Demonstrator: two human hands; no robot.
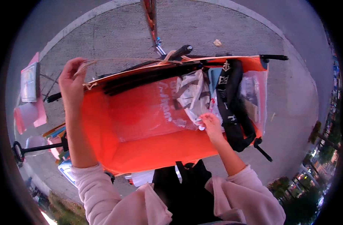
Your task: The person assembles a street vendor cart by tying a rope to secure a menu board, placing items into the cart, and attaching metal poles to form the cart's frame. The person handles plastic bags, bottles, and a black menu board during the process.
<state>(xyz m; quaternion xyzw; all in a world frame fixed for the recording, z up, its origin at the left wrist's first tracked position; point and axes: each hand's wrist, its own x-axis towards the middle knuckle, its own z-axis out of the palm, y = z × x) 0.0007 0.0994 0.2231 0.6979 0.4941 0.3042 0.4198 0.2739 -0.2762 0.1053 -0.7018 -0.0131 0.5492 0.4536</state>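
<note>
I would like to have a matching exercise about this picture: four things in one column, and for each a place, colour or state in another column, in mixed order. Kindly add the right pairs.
Column one
1. left hand
2. right hand
3. wagon
4. black bundle

Column two
A. mostly orange
B. lying inside, toward the right end
C. raised, with a thin cord in its fingers
D. reaching in, at the white and grey cloth

Right pairs: 1-C, 2-D, 3-A, 4-B
</note>
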